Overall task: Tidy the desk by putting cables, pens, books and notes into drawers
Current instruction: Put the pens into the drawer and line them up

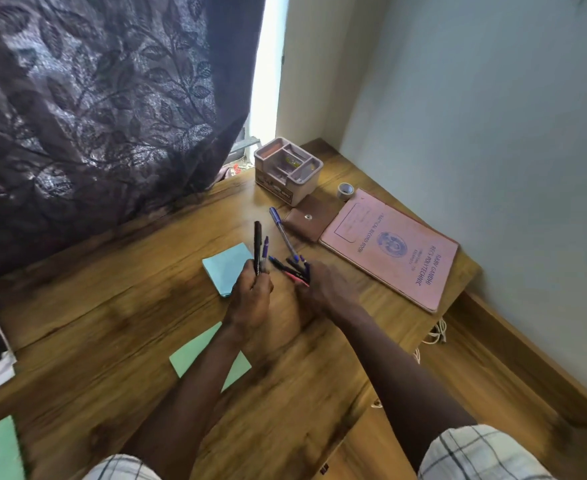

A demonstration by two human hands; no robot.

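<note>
Left hand (253, 296): grip clamped on two pens (257, 244), held upright by the blue note pad (224, 268). Right hand (325, 289) rests over a cluster of loose pens (292, 269) on the worktop (112, 306) (motion blur; whether its grip is closed cannot be told). One blue pen (282, 233) lies apart, near the pink record book (389, 251).

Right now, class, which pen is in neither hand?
The blue-capped pen lying alone beside the brown pouch. The left hand grips two pens upright; the right hand touches the other pens.
</note>
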